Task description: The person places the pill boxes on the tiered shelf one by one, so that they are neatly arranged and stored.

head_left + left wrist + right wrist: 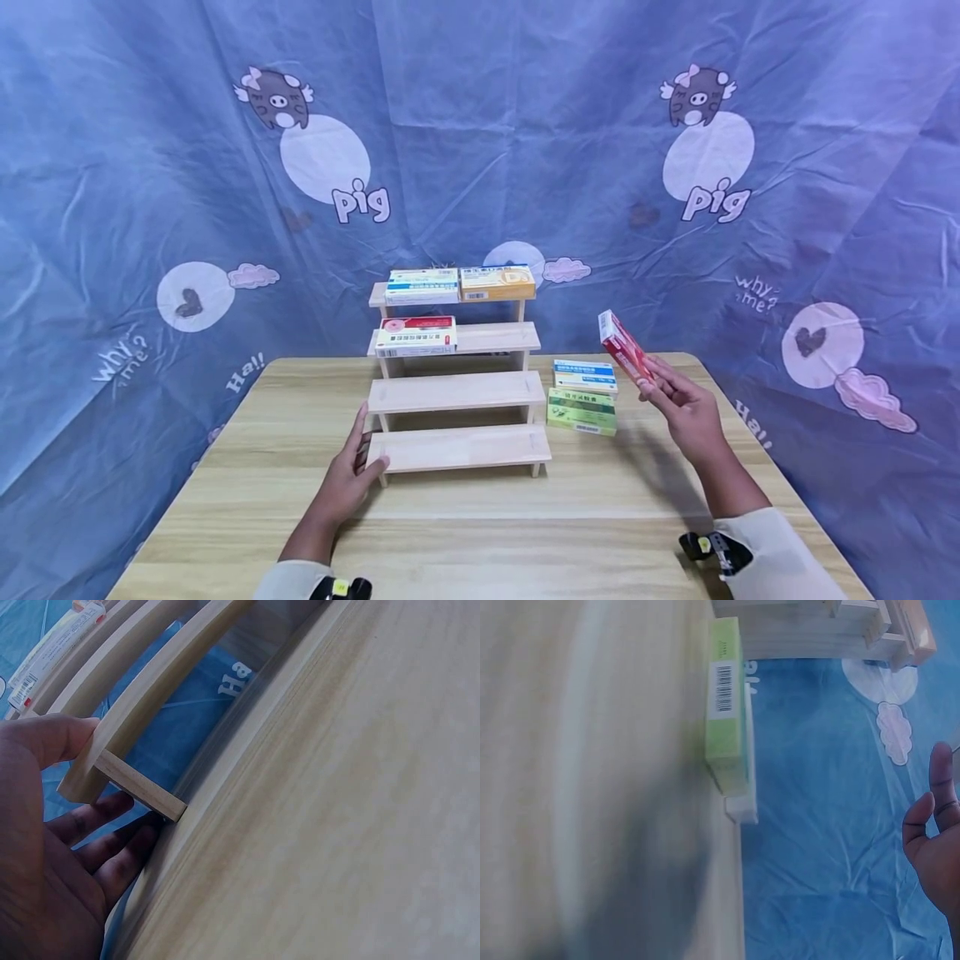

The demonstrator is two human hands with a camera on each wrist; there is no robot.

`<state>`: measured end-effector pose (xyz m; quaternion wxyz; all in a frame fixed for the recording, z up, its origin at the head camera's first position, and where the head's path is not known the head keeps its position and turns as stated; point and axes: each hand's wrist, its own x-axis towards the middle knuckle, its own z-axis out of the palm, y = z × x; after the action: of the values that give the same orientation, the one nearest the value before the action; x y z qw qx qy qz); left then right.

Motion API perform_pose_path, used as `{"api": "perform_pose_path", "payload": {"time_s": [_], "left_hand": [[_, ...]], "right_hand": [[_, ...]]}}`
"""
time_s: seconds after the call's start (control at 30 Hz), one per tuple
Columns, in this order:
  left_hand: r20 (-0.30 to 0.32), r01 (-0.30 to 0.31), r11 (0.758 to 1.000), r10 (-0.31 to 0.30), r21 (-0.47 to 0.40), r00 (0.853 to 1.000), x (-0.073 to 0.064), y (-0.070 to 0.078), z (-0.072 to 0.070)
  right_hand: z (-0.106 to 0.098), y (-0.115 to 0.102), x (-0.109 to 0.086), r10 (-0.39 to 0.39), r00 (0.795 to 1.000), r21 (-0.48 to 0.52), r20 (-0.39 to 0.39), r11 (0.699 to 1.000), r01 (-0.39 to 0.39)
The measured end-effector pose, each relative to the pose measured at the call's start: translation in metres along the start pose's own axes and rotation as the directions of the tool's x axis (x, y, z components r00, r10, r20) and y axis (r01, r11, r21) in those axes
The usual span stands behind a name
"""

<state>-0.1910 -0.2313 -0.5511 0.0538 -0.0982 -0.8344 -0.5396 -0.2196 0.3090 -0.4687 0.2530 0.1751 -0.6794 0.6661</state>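
My right hand (692, 417) holds a red and white medicine box (624, 346) by its near end, tilted and raised above the table on the right. In the right wrist view that hand (939, 840) shows only at the edge, and the box is almost wholly out of frame. My left hand (347, 483) grips the left end of the bottom step of a wooden stepped display stand (459, 448). The left wrist view has the thumb (64, 739) against the step board (127, 705), with the other fingers below it, near the short leg (142, 786).
A white and orange box (497, 283) and a white and blue box (422, 286) lie on the top step. One red and cream box (416, 336) lies a step lower. Right of the stand, a green box (581, 411) and another blue-white box (585, 376) lie on the table (465, 542).
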Motion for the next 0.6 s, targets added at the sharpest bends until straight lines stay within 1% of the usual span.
{"api": "perform_pose_path", "payload": {"time_s": [0.1,0.2,0.3,0.47,0.6], "left_hand": [[0.003,0.003,1.000,-0.003,-0.014,1.000,-0.001,0.001,0.000],[0.010,0.011,1.000,-0.011,-0.015,1.000,-0.001,0.002,-0.001],[0.015,0.014,1.000,-0.014,-0.014,1.000,0.000,0.002,-0.002],[0.020,0.017,1.000,-0.017,-0.015,1.000,0.000,0.004,-0.001],[0.021,0.018,1.000,-0.018,-0.014,1.000,0.000,0.005,-0.001]], "right_hand": [[0.004,-0.003,0.005,-0.009,1.000,0.019,0.011,1.000,0.008],[0.010,-0.007,0.012,-0.029,0.999,0.056,0.035,0.998,0.027],[0.015,-0.011,0.019,-0.041,0.997,0.071,0.063,0.997,0.037],[0.020,-0.018,0.026,-0.018,0.995,0.007,0.100,1.000,0.017],[0.024,-0.021,0.029,-0.006,0.995,-0.020,0.102,1.000,0.009]]}}
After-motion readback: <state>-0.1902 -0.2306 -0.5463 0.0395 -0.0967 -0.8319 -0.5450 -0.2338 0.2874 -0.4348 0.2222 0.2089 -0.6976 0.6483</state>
